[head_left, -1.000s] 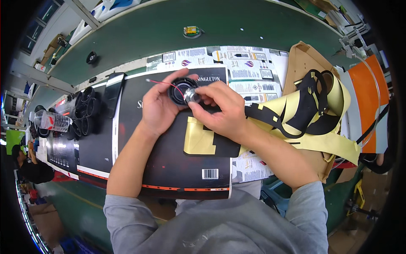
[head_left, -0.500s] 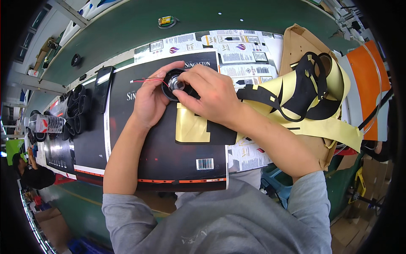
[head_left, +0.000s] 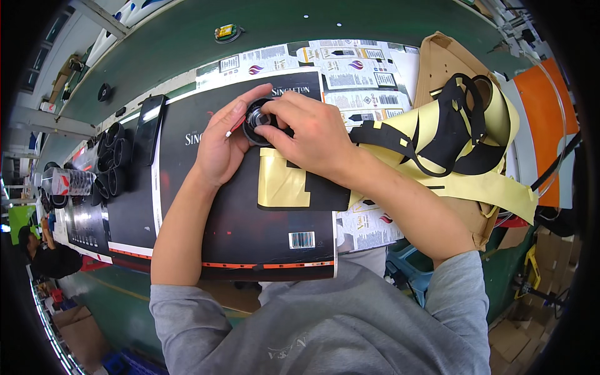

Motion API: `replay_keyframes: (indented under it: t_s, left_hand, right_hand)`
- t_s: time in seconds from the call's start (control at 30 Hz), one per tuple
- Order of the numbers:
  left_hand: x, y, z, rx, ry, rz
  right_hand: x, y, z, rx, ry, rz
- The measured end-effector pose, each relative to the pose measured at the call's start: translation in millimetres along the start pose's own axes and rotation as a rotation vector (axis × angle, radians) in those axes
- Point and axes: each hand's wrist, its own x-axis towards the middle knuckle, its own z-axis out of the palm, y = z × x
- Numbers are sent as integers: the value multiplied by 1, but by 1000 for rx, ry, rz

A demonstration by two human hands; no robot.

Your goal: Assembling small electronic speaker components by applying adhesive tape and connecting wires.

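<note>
Left hand (head_left: 222,147) cups round black part (head_left: 257,122) over black printed sheet (head_left: 237,219); right hand (head_left: 309,134) pinches its top, as half-second earlier; red wire (head_left: 232,130) now shorter, tucked by left fingers; yellow backing strip (head_left: 284,187) unmoved beneath wrist.

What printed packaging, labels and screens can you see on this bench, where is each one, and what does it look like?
Flat black glossy carton sheet: under both hands, orange stripe, white barcode patch at its near edge.
White printed carton sheets: behind the black one, small coloured emblems, barcodes.
Gold rectangular label sheet: on the black sheet, below the right hand.
Dark slim phone: left of the left hand, screen showing only glare.
Clear plastic bottle: far left, lying down, red-white label.
</note>
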Motion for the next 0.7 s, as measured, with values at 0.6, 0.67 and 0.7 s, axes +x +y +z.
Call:
replay_keyframes:
  t_s: [0.6, 0.67, 0.7]
  left_hand:
    - [-5, 0, 6, 37, 18, 83]
    - [-4, 3, 15, 55, 164, 101]
    - [-3, 5, 19, 61, 230, 110]
  right_hand:
    - [4, 15, 2, 639, -222, 549]
    - [5, 11, 5, 793, -130, 620]
    - [7, 10, 4, 864, -79, 655]
